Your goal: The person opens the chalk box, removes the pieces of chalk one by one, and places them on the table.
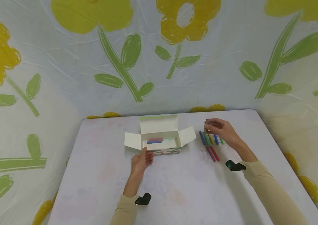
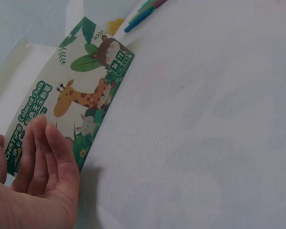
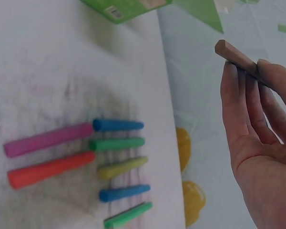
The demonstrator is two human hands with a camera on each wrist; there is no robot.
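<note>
An open cardboard chalk box (image 1: pixel 166 151) printed with animals stands on the table, its flaps spread. My left hand (image 1: pixel 142 161) holds the near wall at its left corner, thumb at the rim and fingers along the printed front (image 2: pixel 81 95). Inside, a blue chalk stick (image 1: pixel 154 142) and a reddish one (image 1: pixel 156 139) lie at the left, beside a white layer. My right hand (image 1: pixel 222 130) pinches a brown chalk stick (image 3: pixel 238 58) between thumb and fingertips, raised above the loose chalks. Below it lie purple (image 3: pixel 50 139), red (image 3: pixel 52 169), blue, green and yellow sticks.
The box's side flap (image 1: pixel 187 136) sticks out toward the loose chalks. Chalk smudges mark the pale tabletop (image 1: pixel 175 193) around them. A flower-printed cloth (image 1: pixel 217 72) rises behind the table's far edge and at both sides.
</note>
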